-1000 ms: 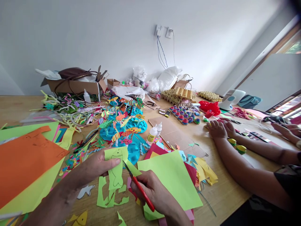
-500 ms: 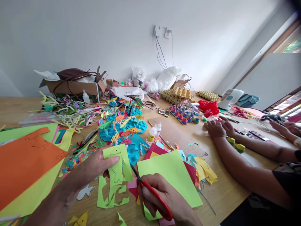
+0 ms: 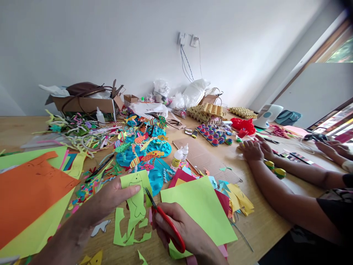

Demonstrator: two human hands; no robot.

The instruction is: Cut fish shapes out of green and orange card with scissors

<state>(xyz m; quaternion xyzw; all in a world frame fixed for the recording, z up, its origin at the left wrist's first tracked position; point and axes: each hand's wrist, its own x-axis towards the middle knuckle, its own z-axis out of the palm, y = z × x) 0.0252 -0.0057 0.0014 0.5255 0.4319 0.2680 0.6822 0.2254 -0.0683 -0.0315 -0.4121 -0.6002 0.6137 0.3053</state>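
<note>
Between thumb and fingers, my left hand (image 3: 117,193) pinches a lime-green paper piece (image 3: 138,209) with a fish outline drawn on it. The sheet's lower part has cut-out gaps and hangs low over the table. My right hand (image 3: 176,224) is wrapped round red-handled scissors (image 3: 172,229), whose dark blades point up-left and reach the right edge of the paper beside the drawing. Below my right hand lies a larger lime-green sheet (image 3: 198,209) on top of red paper. Two white glue bottles (image 3: 177,157) stand beyond the paper.
Blue shapes with paper fish (image 3: 142,147) lie mid-table. Orange paper (image 3: 30,191) is at left, pipe cleaners (image 3: 74,129) and a cardboard box (image 3: 85,104) behind. Painted egg-carton pieces (image 3: 213,134) sit further back. Another person's arms (image 3: 278,184) rest on the right.
My right hand and the scissors have moved left, bringing the blades onto the paper's edge. My left hand still holds the paper in nearly the same place.
</note>
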